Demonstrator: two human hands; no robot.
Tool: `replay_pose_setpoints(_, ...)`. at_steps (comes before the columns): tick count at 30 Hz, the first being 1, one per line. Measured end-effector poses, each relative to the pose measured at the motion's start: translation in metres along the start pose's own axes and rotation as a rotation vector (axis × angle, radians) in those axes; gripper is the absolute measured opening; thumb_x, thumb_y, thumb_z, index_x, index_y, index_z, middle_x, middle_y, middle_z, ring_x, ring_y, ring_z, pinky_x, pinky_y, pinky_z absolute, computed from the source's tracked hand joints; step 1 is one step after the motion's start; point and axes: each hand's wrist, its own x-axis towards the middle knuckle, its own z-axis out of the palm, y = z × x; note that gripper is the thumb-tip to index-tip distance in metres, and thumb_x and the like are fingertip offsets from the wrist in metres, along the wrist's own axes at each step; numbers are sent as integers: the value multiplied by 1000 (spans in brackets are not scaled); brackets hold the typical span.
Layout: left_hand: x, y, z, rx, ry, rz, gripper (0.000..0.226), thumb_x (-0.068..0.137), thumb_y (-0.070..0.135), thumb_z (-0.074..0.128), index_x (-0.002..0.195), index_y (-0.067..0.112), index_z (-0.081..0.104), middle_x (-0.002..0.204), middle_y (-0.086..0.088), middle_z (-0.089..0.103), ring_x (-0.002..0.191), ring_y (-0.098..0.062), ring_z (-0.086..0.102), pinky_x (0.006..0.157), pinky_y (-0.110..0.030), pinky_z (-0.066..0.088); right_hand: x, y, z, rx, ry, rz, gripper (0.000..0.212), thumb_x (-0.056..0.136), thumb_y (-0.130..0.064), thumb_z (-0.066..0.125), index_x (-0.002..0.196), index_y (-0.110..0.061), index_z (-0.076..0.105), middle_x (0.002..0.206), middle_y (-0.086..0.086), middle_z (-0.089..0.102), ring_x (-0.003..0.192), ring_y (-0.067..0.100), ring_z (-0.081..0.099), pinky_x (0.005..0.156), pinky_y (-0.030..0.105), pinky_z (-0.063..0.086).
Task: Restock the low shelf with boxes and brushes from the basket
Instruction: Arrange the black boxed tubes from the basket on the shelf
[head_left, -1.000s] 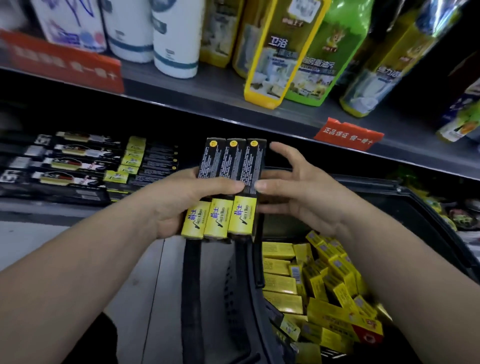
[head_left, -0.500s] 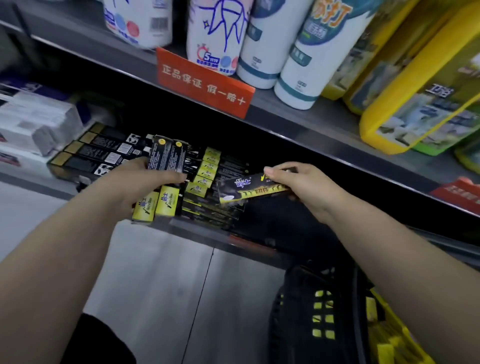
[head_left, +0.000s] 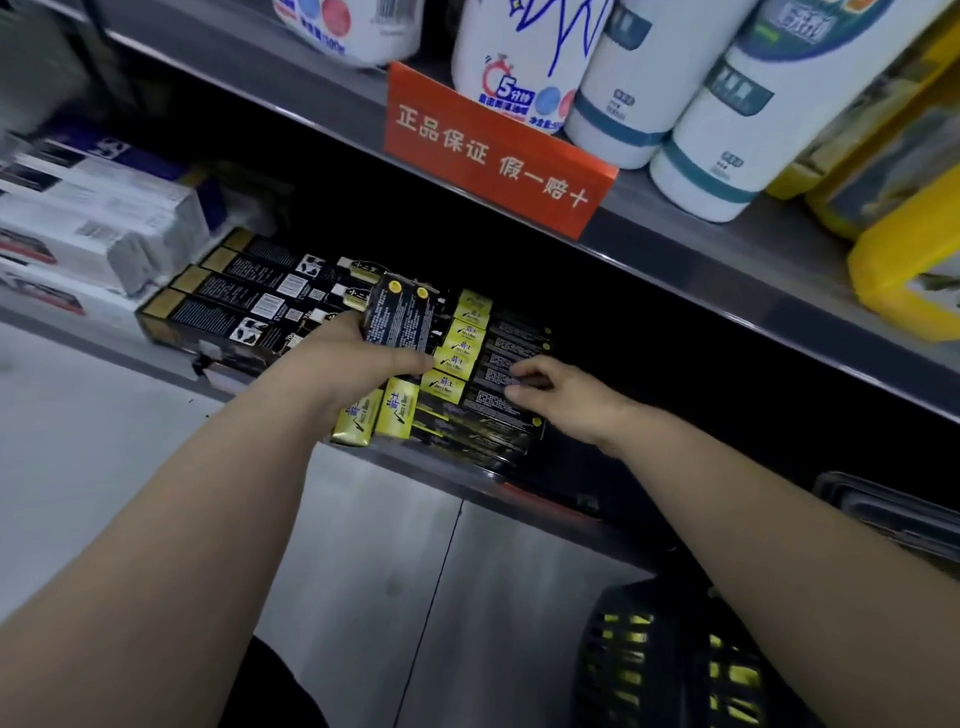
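Observation:
My left hand (head_left: 345, 364) grips two long black boxes with yellow ends (head_left: 397, 332), held upright just in front of the low shelf (head_left: 467, 475). A stack of the same black and yellow boxes (head_left: 498, 358) lies flat on that shelf. My right hand (head_left: 563, 397) rests its fingertips on top of the stack, on the box just laid there. The black basket (head_left: 670, 660) stands on the floor at the lower right, with yellow boxes showing through its mesh.
Black boxes with gold ends (head_left: 234, 296) lie left of the stack, white boxes (head_left: 88, 228) further left. The shelf above carries an orange sign (head_left: 493, 150), white bottles (head_left: 639, 78) and yellow packs (head_left: 904, 260). Grey floor lies below.
My right hand has laid its single box on the shelf stack and now touches it from above. My left hand with its two boxes has moved closer to the stack.

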Motion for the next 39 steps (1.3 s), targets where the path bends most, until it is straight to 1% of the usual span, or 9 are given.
replay_pose_setpoints(4, 1, 0, 3, 3, -19, -27, 54, 71, 30, 78, 116, 17, 50, 91, 6, 57, 93, -17, 51, 81, -34, 36, -2, 1, 5, -254, -80, -35, 81, 75, -32, 77, 142, -29, 30, 149, 3, 30, 130, 21, 39, 95, 24, 32)
replay_pose_setpoints(11, 0, 1, 8, -158, -61, -77, 61, 67, 28, 82, 120, 15, 56, 117, -10, 64, 112, -31, 57, 98, -52, 43, -5, -5, 4, -361, -57, -82, 90, 76, -33, 76, 146, -27, 20, 151, 6, 26, 135, 23, 31, 105, 30, 32)
replay_pose_setpoints(16, -13, 8, 14, -163, -251, -145, 66, 52, 27, 83, 112, 10, 59, 102, -16, 69, 86, -32, 68, 65, -45, 57, -26, -42, -11, -302, 101, -468, 110, 69, -40, 79, 149, -34, 4, 156, -2, 11, 143, 20, 13, 116, 38, 18)
replay_pose_setpoints(19, -19, 12, 17, -159, -367, -150, 64, 41, 31, 81, 100, 12, 63, 87, -14, 73, 73, -28, 71, 56, -42, 58, -34, -52, -19, -356, 84, -601, 106, 67, -38, 81, 149, -28, 13, 154, -3, 23, 140, 13, 21, 112, 25, 18)
replay_pose_setpoints(22, -19, 14, 18, -128, -353, -158, 68, 48, 42, 78, 106, 10, 62, 83, -10, 74, 74, -25, 72, 60, -42, 58, -40, -51, -25, -311, 94, -568, 87, 64, -34, 83, 136, -23, 36, 122, -6, 49, 115, 8, 45, 95, 14, 35)
replay_pose_setpoints(27, -9, 13, 11, -314, -79, -176, 36, 82, 45, 65, 83, 10, 60, 71, -8, 66, 49, -20, 63, 40, -26, 52, -29, -26, -39, -376, 242, -426, 35, 76, -34, 75, 105, -21, 61, 102, 0, 55, 94, 19, 54, 83, 32, 44)
replay_pose_setpoints(31, -3, 11, 12, -407, 67, -204, 35, 86, 40, 62, 95, 7, 58, 73, -7, 53, 54, -19, 55, 49, -26, 54, -5, -11, -39, -505, 397, -149, 35, 93, -32, 54, 125, -19, 53, 117, 9, 57, 102, 28, 56, 77, 29, 42)
replay_pose_setpoints(35, -3, 6, 20, -346, 8, -223, 45, 87, 38, 60, 116, 4, 55, 77, -10, 57, 59, -23, 57, 62, -33, 55, 15, -4, -25, -537, 238, -94, 38, 96, -25, 50, 133, -17, 48, 129, 14, 46, 114, 29, 49, 86, 25, 37)
replay_pose_setpoints(39, 0, 1, 22, -251, -4, -201, 69, 82, 48, 63, 134, 6, 45, 132, -18, 54, 119, -37, 52, 100, -54, 41, 19, 2, -12, -419, 121, -77, 41, 97, -31, 46, 138, -22, 44, 135, 10, 40, 121, 25, 45, 88, 21, 31)
